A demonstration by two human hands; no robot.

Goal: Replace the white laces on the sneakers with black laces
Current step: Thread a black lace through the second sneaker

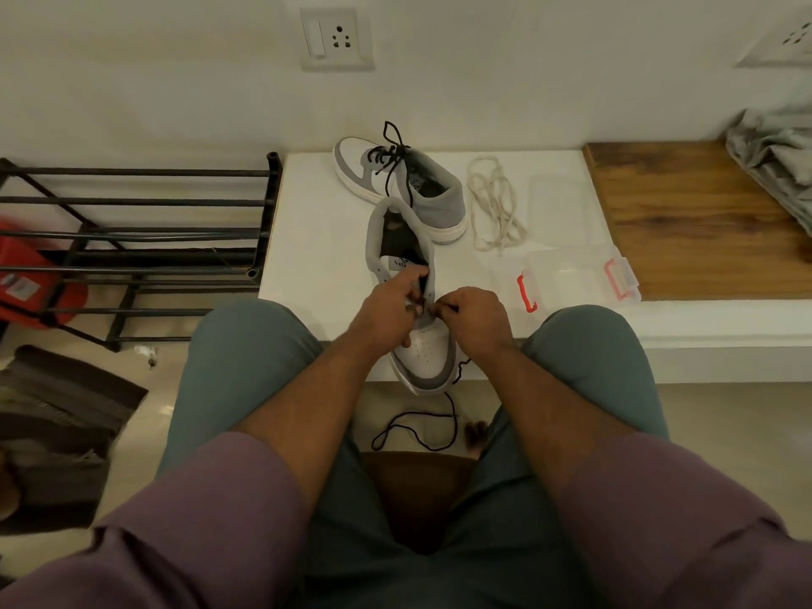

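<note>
We are pinching the black lace (444,308) with our right hand (472,320) fingers; left hand (391,307) fingers are gripping the near sneaker (422,345), overhanging the tabletop (316,239) edge, tongue reading "Vela".

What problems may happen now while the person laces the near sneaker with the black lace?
The near sneaker has its toe past the white ledge edge; a pull by either hand could tip it off. The black lace hangs in a loop to the floor and may snag. The right hand pinches only the lace end, so its grip may slip.
</note>
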